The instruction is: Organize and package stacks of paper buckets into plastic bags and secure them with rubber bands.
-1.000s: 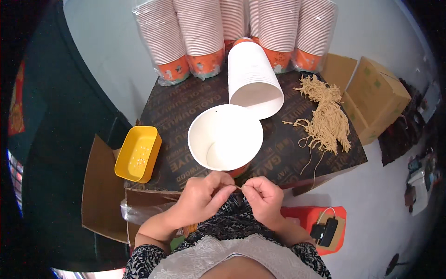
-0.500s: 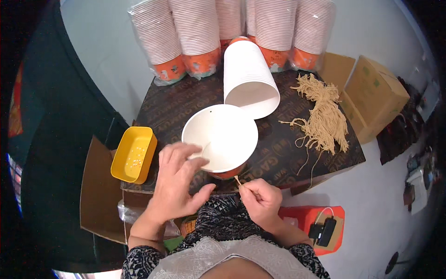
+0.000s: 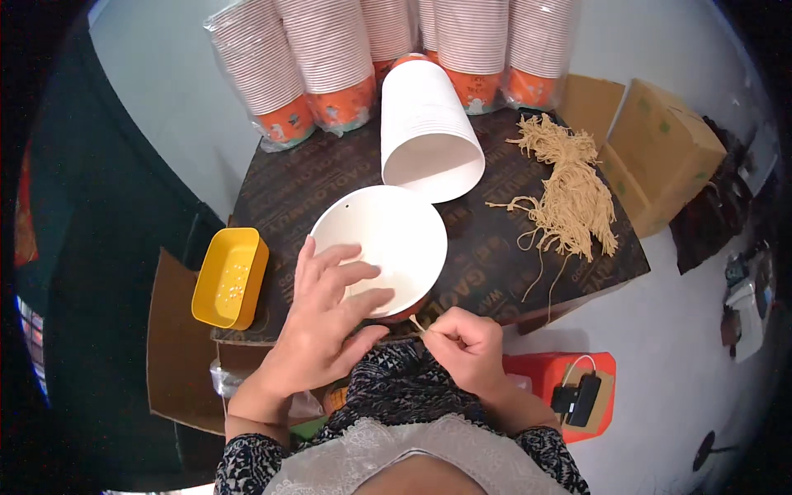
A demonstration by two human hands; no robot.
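Observation:
A paper bucket (image 3: pixel 404 239), white inside with a hole near its far left rim, stands at the table's near edge. Over its near left rim my left hand (image 3: pixel 326 318) is open, fingers spread and reaching above the mouth; whether they touch the inside I cannot tell. My right hand (image 3: pixel 469 351) pinches a tan cord (image 3: pixel 417 322) between thumb and fingers. The cord's short end sticks out toward the near side of the bucket, where a strip of orange outer wall shows.
A nested stack of white buckets (image 3: pixel 427 115) lies on its side behind. Bagged bucket stacks (image 3: pixel 330 49) line the wall. Tan cords (image 3: pixel 573 198) lie right; a yellow tray (image 3: pixel 216 285) with small white bits sits left. A red stool (image 3: pixel 544 371) stands lower right.
My left hand's fingers have spread and reached further over the bucket's mouth. My right hand keeps its pinch on the cord, close to the rim. The whole view has shifted slightly.

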